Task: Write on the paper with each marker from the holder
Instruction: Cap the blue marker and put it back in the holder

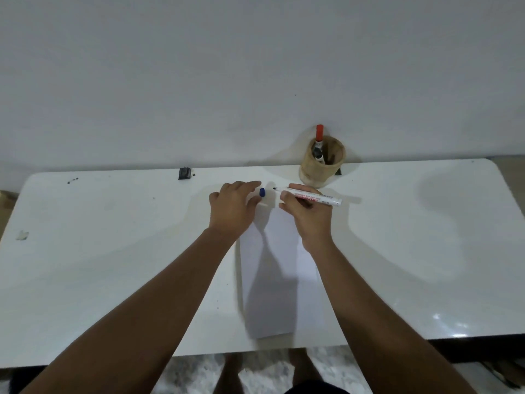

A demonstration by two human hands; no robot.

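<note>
A white sheet of paper lies on the white table, running from under my hands to the near edge. My right hand grips a white marker held level, its bare dark tip pointing left. A blue cap sits at the fingertips of my left hand, a short gap from the tip; whether the fingers pinch it or just touch it is unclear. A tan round holder stands at the table's back edge, behind my right hand, with a red-capped marker upright in it.
A small black object sits at the table's back edge, left of the holder, against the plain wall. Dark specks and a small scrap mark the table's left part. My legs show below the near edge.
</note>
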